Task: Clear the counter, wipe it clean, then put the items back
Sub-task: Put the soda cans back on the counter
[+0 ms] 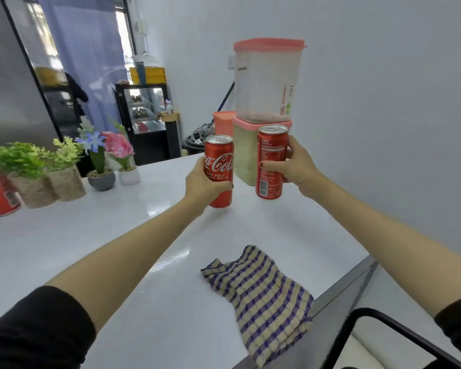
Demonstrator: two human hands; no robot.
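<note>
Grip secured both sides: left hand (202, 182) curls round the left Coca-Cola can (220, 155), right hand (293, 166) clamps the right Coca-Cola can (270, 150), both low over the white counter (91, 249). Checked cloth (266, 294) lies idle. Clearing or returning, I can't tell; either way, keep both cans upright.

my two cans (218, 171) red | my cloth (264, 294) blue and tan checks | tub lids (268, 45) pink | counter (117, 235) white

Left black fabric sleeve (35, 328), right black fabric sleeve (458, 318), both ending near elbow; forearms bare. Dark-polished thumbnails on left hand (202, 182), right hand (296, 166).
</note>
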